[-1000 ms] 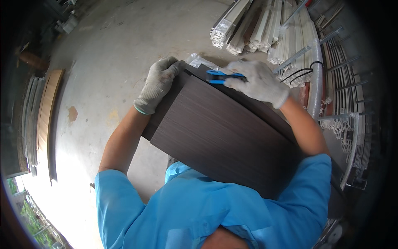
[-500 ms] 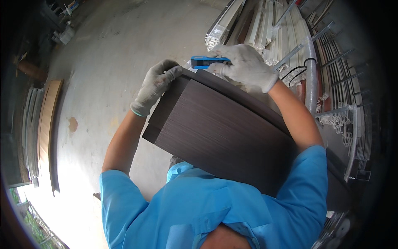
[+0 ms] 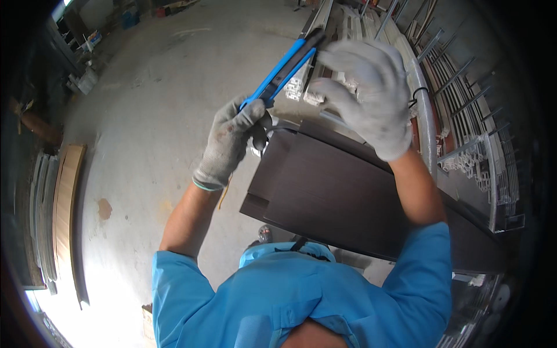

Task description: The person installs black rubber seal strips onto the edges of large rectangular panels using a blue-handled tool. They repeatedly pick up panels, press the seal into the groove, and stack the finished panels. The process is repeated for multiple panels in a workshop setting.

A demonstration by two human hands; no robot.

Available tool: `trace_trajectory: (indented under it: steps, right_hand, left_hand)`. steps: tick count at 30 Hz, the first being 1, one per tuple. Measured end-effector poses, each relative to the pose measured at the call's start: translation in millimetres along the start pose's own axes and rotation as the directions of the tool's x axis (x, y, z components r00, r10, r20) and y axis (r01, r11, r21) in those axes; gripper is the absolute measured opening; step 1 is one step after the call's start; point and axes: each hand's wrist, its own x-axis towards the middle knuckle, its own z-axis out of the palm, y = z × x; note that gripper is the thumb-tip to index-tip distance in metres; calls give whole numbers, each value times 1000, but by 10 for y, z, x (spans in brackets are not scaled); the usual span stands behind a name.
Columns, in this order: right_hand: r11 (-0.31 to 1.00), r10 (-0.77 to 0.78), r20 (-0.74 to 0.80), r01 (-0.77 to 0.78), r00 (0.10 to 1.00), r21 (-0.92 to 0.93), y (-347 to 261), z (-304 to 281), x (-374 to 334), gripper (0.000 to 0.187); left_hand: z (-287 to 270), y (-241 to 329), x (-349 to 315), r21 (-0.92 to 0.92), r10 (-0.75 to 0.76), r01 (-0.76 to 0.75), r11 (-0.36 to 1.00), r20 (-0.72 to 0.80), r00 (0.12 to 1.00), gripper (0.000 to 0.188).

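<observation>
A blue and black utility knife (image 3: pixel 281 72) slants up and to the right, its lower end gripped in my gloved left hand (image 3: pixel 229 142). Beside its upper end is my gloved right hand (image 3: pixel 374 95), slightly blurred, thumb and fingers apart with nothing in them. Below both hands lies a dark brown wood-grain panel (image 3: pixel 336 185), its left end under the gap between my arms and its far part running under my right forearm. Some clear plastic (image 3: pixel 258 152) shows at the panel's upper left corner, partly hidden by my left hand.
Long white profiles (image 3: pixel 360 26) lie in bundles at the upper right, next to a metal rack (image 3: pixel 458 75) full of thin strips. Boards, one light wooden (image 3: pixel 68 203), lean at the left. A thin yellowish strip (image 3: pixel 225 194) hangs by my left wrist.
The utility knife has passed from my right hand to my left and been raised. My left hand has let go of the panel's corner; my right hand has opened. The panel sits lower and further right.
</observation>
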Motion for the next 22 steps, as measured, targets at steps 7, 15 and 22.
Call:
trace_trajectory:
  steps: [7, 15, 22]
  right_hand:
    - [-15, 472, 651, -732, 595, 681, -273, 458, -264, 26]
    - [-57, 580, 569, -668, 582, 742, -46, 398, -371, 44]
    - [31, 779, 474, -780, 411, 625, -223, 286, -324, 40]
  left_hand:
    - [228, -285, 113, -299, 44, -10, 954, 106, 993, 42]
    - [-298, -325, 437, 396, -15, -60, 916, 184, 983, 46]
    - [-1150, -924, 625, 185, -200, 122, 975, 499, 843, 83]
